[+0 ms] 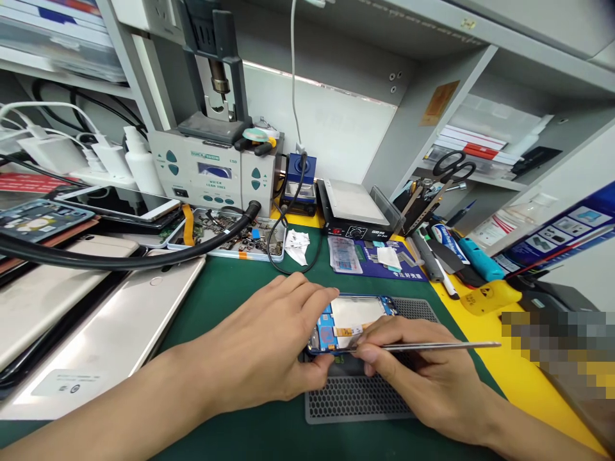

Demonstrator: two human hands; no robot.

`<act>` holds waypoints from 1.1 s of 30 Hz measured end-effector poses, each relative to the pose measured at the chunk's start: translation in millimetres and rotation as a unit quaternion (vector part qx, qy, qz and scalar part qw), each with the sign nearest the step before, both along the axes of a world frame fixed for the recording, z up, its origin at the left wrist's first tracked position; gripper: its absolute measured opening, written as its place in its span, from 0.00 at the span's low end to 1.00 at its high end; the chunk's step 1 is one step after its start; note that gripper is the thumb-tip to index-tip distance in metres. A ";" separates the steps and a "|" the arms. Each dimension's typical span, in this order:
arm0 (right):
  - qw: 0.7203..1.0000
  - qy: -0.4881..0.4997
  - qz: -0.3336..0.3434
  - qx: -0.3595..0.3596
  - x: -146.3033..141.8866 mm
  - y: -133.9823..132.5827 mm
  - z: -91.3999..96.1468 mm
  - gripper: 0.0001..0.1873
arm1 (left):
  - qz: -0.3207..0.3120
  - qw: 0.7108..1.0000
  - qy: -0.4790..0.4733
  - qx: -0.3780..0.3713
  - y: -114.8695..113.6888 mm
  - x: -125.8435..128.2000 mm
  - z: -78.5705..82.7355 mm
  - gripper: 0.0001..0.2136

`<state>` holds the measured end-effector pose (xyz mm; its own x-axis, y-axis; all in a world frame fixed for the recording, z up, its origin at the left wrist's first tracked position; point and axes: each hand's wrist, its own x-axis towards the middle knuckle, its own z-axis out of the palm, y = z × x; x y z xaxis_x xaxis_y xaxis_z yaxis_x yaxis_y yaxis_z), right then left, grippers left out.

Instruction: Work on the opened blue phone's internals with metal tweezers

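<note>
Steadying an opened phone (353, 320) with the left hand (269, 346), fingers closed around its near left corner and thumb under the edge; pinching a thin metal tool (432, 346) in the right hand (413, 368), fingertips pressed together on it, tip down at the phone's lower edge (exact contact spot hidden by the fingers). Lying on a grey honeycomb mat (358, 397) on the green bench mat (230, 282), back cover off, blue frame and pale battery showing. Flanked on the left by a pale gold phone (110, 339) face down and a thick black hose (120, 256); behind, a rework station (214, 173), a parts tray (230, 240), a small black heating plate (358, 208). Off to the right, scissors (454, 168) in a tool holder, just beside pens and blades on yellow matting (509, 371)
</note>
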<state>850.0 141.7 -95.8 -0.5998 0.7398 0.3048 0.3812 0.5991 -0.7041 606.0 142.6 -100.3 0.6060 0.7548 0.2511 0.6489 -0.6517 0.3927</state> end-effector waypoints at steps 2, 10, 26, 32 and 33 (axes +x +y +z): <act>1.000 0.002 0.002 0.006 -1.7 0.0 1.1 0.07 | -0.002 1.000 0.000 -0.002 -1.0 -0.5 -0.3 0.25; 1.000 0.026 -0.011 0.010 -4.5 0.3 0.5 0.06 | 0.003 1.000 0.010 0.000 -0.1 0.1 0.7 0.25; 1.000 0.028 -0.011 -0.001 -0.9 -1.0 -1.0 0.06 | 0.003 1.000 0.030 -0.007 -0.2 0.0 6.4 0.23; 0.999 0.032 -0.031 -0.016 -0.6 -1.5 -0.6 0.05 | 0.003 1.000 0.024 -0.011 1.3 -0.1 6.8 0.25; 0.999 0.036 -0.031 -0.011 -1.2 -1.5 -0.2 0.05 | 0.004 1.000 0.023 -0.010 1.4 -0.1 6.9 0.25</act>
<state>848.8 140.2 -95.9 -0.5293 0.7820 0.3292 0.3652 0.5602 -0.7435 605.9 144.0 -93.4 0.6112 0.7639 0.2073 0.6711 -0.6390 0.3760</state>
